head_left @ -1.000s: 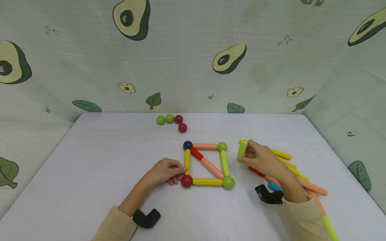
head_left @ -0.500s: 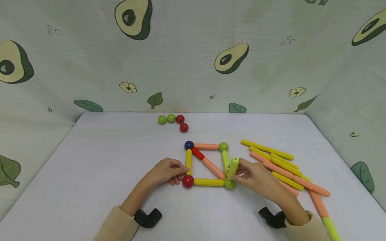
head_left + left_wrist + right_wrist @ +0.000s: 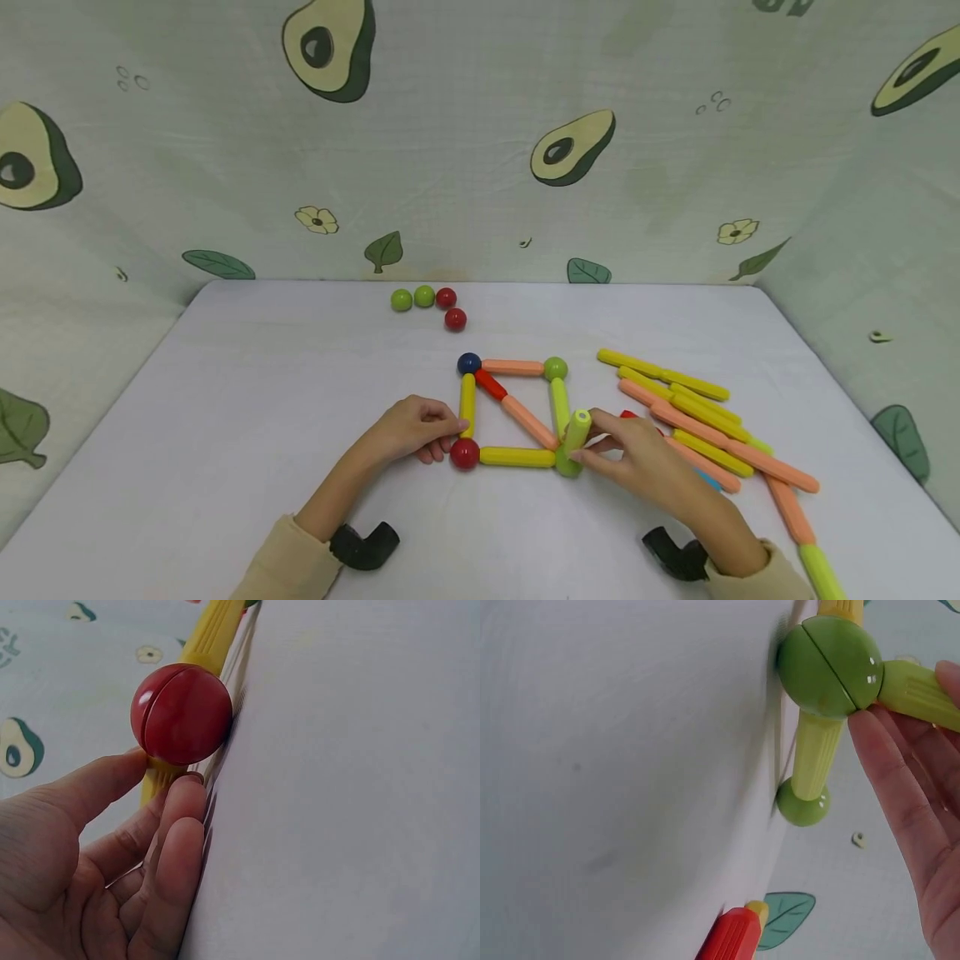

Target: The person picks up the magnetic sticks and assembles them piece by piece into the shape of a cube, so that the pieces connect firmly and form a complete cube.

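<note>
On the table lies a square frame of sticks and balls: a dark blue ball (image 3: 468, 363), a red ball (image 3: 465, 454) and two green balls, with a red-and-orange diagonal (image 3: 528, 421). My left hand (image 3: 420, 429) pinches the yellow side stick (image 3: 467, 406) just behind the red ball, thumb and fingers on either side of it. With its thumb and fingers, my right hand (image 3: 637, 454) holds a lime-green stick (image 3: 577, 430) upright. In the right wrist view, that stick's lower end meets the near green ball (image 3: 831, 667), and a fingertip touches the ball.
Right of the frame, yellow, orange, red, blue and lime sticks (image 3: 712, 446) lie in a loose pile. Two loose green balls (image 3: 401, 300) and two loose red balls (image 3: 455, 319) rest near the back edge. A patterned cloth (image 3: 450, 167) hangs behind the table.
My right hand has carried the lime-green stick left from beside the pile to the near green ball, and lowered it onto that ball. The left hand stays at the yellow stick.
</note>
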Demonstrator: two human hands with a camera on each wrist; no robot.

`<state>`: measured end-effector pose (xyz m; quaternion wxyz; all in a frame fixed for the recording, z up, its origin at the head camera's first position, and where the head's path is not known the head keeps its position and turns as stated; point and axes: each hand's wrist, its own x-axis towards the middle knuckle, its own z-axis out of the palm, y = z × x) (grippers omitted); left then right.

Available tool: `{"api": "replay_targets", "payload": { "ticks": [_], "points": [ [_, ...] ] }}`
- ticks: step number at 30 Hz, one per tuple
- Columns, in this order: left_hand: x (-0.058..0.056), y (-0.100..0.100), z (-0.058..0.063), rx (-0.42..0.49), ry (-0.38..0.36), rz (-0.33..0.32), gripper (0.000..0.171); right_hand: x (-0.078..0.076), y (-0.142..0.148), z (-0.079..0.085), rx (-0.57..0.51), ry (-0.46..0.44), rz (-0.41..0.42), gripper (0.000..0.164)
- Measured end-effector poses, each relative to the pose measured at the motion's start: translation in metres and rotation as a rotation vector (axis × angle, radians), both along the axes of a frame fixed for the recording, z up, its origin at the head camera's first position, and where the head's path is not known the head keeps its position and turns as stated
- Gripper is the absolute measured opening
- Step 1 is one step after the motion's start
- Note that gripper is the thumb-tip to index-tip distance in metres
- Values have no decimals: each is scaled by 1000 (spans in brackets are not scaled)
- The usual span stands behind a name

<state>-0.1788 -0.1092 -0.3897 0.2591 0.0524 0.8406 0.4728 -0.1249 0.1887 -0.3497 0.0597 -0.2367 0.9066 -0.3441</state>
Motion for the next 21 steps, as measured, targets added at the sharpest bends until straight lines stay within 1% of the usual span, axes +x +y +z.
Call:
{"api": "replay_targets", "payload": {
  "ticks": [3,8,10,12,13,15,18,21],
  "points": [
    [0,-1,0,-1,5,-2,24,0,1,-2,-12,22,10,19],
    [-1,-3,1,2,4,-14,26,-1,5,-6,-62,47,37,17],
    [-4,-4,2,0,2,-2,28,-2,6,-8,-76,48,44,16],
    [-8,-6,5,-3,10,33,28,-2,7,-9,-88,43,42,15],
    [-11,-8,6,-2,15,60,27,-3,7,-10,-92,42,44,15],
    [-19,-10,10,-10,56,112,25,-3,7,-10,-99,47,48,15],
    [-36,-12,17,-10,143,182,24,-3,7,-9,-101,53,57,15],
    [-55,-13,21,-24,245,219,30,-3,7,-9,-105,36,61,16]
  ]
}}
